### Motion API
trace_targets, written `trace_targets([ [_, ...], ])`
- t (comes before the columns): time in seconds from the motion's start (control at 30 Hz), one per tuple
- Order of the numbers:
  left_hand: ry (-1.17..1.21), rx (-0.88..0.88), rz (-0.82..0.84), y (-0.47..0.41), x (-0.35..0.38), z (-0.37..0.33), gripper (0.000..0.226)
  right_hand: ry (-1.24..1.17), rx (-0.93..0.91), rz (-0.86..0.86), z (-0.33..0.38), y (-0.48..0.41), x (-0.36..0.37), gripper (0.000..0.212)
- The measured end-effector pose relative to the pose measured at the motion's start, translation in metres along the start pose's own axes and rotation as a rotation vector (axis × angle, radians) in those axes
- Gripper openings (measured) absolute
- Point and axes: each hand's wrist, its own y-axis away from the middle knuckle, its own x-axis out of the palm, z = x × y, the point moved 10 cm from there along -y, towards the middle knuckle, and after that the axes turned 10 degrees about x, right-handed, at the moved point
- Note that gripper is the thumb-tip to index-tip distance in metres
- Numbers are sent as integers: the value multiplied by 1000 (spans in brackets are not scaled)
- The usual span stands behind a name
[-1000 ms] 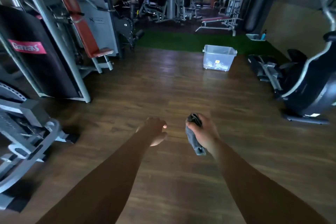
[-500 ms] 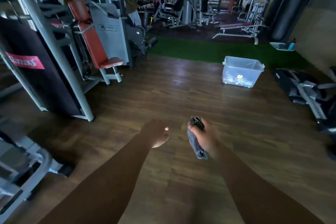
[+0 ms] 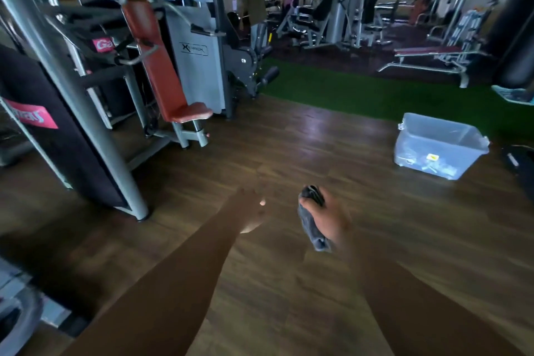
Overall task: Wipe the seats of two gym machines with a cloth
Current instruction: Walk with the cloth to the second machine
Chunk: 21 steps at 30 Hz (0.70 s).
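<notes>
Your right hand (image 3: 331, 215) grips the bunched cloth (image 3: 315, 233); your left hand (image 3: 251, 209) is loose, holding nothing; seat (image 3: 189, 114) well apart, ahead-left on floor (image 3: 289, 153).

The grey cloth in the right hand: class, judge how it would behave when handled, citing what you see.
Probably floppy: the cloth bunches in the right hand and its free end droops below the fist. Likely light: one hand carries it easily. Pushed, it would likely crumple rather than roll.
</notes>
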Motion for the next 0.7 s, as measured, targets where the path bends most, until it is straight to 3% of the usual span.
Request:
trace_targets([
  [0.07, 12, -20, 8, -42, -11, 21, 46, -7, 2, 39, -2, -69, 5, 25],
  [0.17, 31, -88, 4, -101, -25, 67, 58, 40, 3, 34, 55, -116, 1, 17],
  [0.33, 113, -177, -52, -186, -54, 153, 44, 50, -49, 75, 95, -236, 36, 19],
  [0.7, 138, -273, -40, -391, -121, 359, 40, -10, -68, 157, 180, -521, 139, 20],
])
